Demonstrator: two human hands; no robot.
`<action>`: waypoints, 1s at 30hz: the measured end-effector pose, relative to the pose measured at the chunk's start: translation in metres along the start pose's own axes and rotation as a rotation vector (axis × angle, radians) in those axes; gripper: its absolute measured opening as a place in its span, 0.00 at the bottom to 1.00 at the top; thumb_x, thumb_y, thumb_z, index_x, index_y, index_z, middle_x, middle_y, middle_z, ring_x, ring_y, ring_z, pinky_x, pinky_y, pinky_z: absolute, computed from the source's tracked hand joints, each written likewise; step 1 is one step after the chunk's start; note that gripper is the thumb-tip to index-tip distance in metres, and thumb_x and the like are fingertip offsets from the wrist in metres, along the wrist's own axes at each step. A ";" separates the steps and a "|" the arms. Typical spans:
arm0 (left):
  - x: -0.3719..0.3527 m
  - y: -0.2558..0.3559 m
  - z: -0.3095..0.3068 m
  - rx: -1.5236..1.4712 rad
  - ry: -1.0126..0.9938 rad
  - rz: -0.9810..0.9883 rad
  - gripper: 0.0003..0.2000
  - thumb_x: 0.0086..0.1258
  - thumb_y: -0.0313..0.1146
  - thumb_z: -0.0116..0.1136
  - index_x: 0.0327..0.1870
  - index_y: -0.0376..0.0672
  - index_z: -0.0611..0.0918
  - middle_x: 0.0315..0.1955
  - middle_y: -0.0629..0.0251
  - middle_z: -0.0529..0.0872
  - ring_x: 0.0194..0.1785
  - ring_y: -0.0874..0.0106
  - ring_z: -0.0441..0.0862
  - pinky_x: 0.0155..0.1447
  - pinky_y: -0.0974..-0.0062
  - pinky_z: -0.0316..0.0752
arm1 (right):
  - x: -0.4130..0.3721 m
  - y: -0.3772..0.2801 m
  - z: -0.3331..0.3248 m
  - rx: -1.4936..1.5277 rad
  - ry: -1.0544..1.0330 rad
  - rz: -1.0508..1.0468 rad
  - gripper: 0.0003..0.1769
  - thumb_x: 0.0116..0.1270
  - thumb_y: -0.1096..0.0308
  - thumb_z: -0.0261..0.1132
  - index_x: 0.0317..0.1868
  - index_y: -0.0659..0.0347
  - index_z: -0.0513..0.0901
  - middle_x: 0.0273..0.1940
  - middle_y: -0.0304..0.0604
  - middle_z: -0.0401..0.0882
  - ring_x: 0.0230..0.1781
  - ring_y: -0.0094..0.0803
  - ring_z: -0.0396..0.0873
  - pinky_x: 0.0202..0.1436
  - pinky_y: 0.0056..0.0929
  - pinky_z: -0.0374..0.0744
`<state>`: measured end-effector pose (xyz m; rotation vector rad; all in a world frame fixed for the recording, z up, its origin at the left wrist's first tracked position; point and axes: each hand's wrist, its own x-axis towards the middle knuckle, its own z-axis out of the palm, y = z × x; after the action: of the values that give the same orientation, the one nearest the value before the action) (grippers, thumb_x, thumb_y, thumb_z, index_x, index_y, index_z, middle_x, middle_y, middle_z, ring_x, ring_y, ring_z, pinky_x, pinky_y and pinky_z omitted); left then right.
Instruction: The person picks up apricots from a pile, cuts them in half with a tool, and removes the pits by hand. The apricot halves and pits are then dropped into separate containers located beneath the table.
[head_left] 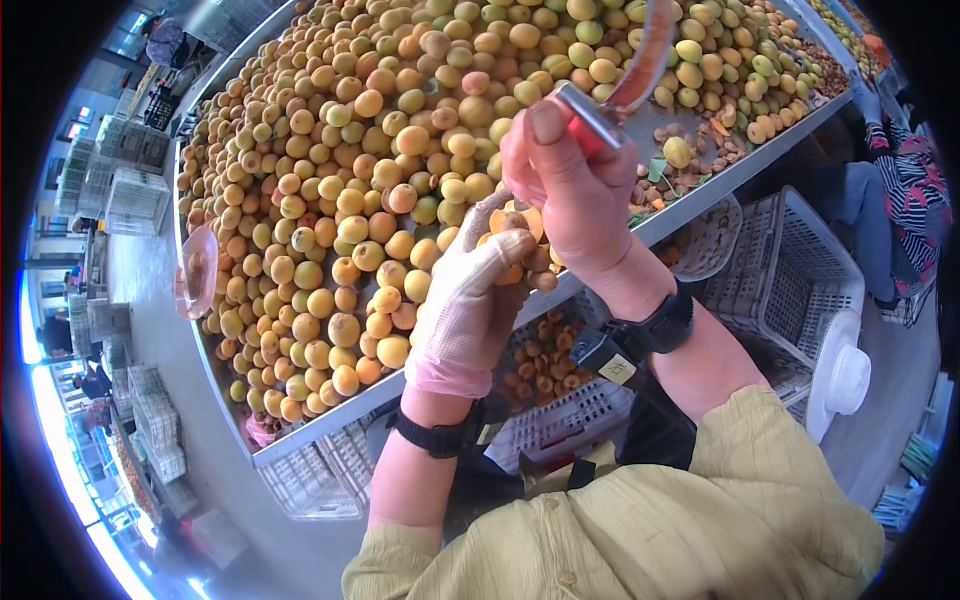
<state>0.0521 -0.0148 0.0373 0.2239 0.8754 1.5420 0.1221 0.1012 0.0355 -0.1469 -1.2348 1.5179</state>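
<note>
My left hand [465, 310], in a pale glove with a pink cuff, is closed around cut apricots [527, 225], their orange flesh showing between thumb and fingers. Right beside it, my bare right hand [580, 195] grips a red-handled metal tool [590, 118] in its fist, thumb up. A curved, reddish-brown strip rises beyond the metal end. Both hands are over the near edge of a metal-rimmed table [345, 418] heaped with whole apricots [350, 230]. Below my hands, a plastic crate [565, 425] holds halved apricots [545, 365].
Apricot pits [690, 170] and scraps lie toward the table's right. A grey crate [790, 270], a white basket [710, 240] and a white hat [845, 380] are at right, near a seated person [900, 200]. Another crate [310, 475] stands at lower left; stacked crates [138, 200] line the floor.
</note>
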 end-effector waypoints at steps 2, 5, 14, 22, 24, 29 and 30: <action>0.002 -0.001 -0.004 0.094 -0.008 0.026 0.26 0.68 0.28 0.58 0.67 0.36 0.68 0.41 0.65 0.78 0.39 0.76 0.79 0.43 0.75 0.78 | -0.002 0.001 0.001 -0.082 0.041 0.122 0.17 0.70 0.55 0.67 0.28 0.57 0.77 0.20 0.26 0.72 0.20 0.12 0.69 0.23 0.16 0.67; 0.003 -0.003 -0.005 0.203 0.039 0.049 0.25 0.67 0.28 0.59 0.65 0.34 0.70 0.41 0.65 0.80 0.38 0.76 0.80 0.41 0.78 0.78 | -0.002 0.007 0.004 -0.077 0.034 0.183 0.19 0.69 0.53 0.68 0.28 0.57 0.76 0.20 0.26 0.72 0.21 0.12 0.68 0.24 0.16 0.67; 0.002 -0.001 -0.009 0.578 0.097 0.141 0.23 0.67 0.24 0.57 0.64 0.36 0.74 0.41 0.68 0.81 0.40 0.80 0.79 0.44 0.82 0.77 | 0.008 0.019 -0.007 0.329 0.312 0.582 0.24 0.70 0.44 0.62 0.26 0.50 0.66 0.16 0.28 0.59 0.11 0.17 0.57 0.15 0.20 0.56; 0.006 -0.007 -0.019 1.037 0.030 0.372 0.21 0.66 0.22 0.57 0.62 0.37 0.76 0.41 0.69 0.81 0.41 0.79 0.78 0.46 0.80 0.77 | 0.010 0.026 -0.013 0.437 0.622 0.807 0.25 0.69 0.39 0.60 0.26 0.49 0.65 0.16 0.26 0.53 0.12 0.17 0.52 0.17 0.20 0.54; 0.005 -0.002 -0.019 0.649 0.007 0.205 0.20 0.67 0.25 0.58 0.62 0.36 0.76 0.39 0.69 0.80 0.39 0.78 0.78 0.44 0.80 0.77 | 0.010 0.020 -0.010 0.384 0.421 0.660 0.25 0.70 0.40 0.59 0.27 0.50 0.66 0.16 0.27 0.53 0.12 0.17 0.52 0.16 0.20 0.54; 0.006 -0.005 -0.022 0.004 0.107 -0.066 0.16 0.72 0.35 0.56 0.57 0.37 0.75 0.35 0.70 0.78 0.33 0.77 0.76 0.36 0.82 0.73 | -0.002 0.011 0.015 0.035 0.132 0.377 0.31 0.73 0.43 0.58 0.18 0.53 0.62 0.14 0.28 0.57 0.11 0.17 0.55 0.15 0.19 0.54; 0.009 -0.009 -0.026 0.009 0.113 -0.033 0.13 0.74 0.36 0.55 0.53 0.38 0.76 0.35 0.71 0.77 0.32 0.78 0.76 0.34 0.83 0.72 | -0.004 0.014 0.017 0.044 0.143 0.369 0.30 0.73 0.43 0.58 0.18 0.53 0.63 0.14 0.28 0.56 0.11 0.17 0.55 0.15 0.19 0.54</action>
<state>0.0409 -0.0176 0.0104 0.1296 0.9704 1.5317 0.1035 0.0906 0.0307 -0.4670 -1.0993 1.8149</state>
